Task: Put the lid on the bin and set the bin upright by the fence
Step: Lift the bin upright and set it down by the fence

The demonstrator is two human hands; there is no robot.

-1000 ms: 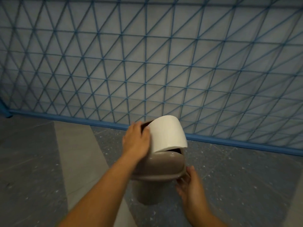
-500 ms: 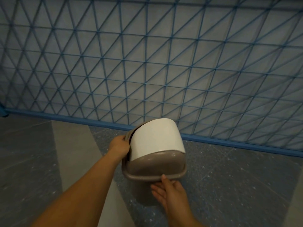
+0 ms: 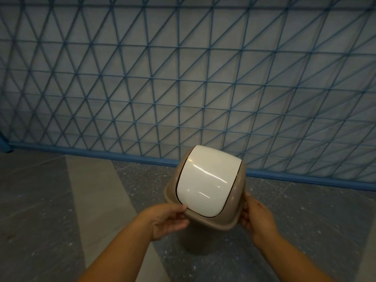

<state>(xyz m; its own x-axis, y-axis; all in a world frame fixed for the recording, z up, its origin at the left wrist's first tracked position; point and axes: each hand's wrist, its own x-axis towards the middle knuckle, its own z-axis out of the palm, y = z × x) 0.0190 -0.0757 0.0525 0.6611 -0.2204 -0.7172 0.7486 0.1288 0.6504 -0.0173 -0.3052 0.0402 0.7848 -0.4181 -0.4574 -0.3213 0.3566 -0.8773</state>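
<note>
A small taupe bin (image 3: 195, 239) stands upright on the floor, mostly hidden under its lid. The lid (image 3: 215, 219) is a taupe frame with a glossy white swing flap (image 3: 207, 180), and it sits on top of the bin, tilted slightly toward me. My left hand (image 3: 168, 219) grips the lid's near left rim with the thumb at the flap's corner. My right hand (image 3: 257, 218) holds the lid's right rim. The blue wire fence (image 3: 183, 78) rises just behind the bin.
The fence's blue bottom rail (image 3: 101, 154) runs across the floor behind the bin. The floor is dark speckled grey with a lighter grey stripe (image 3: 97, 200) to the left. A blue post (image 3: 4, 143) stands at the far left edge.
The white flap has swung down flat into the lid frame. My left hand moved from the lid's far left side to its near left rim; my right hand shifted to the right rim.
</note>
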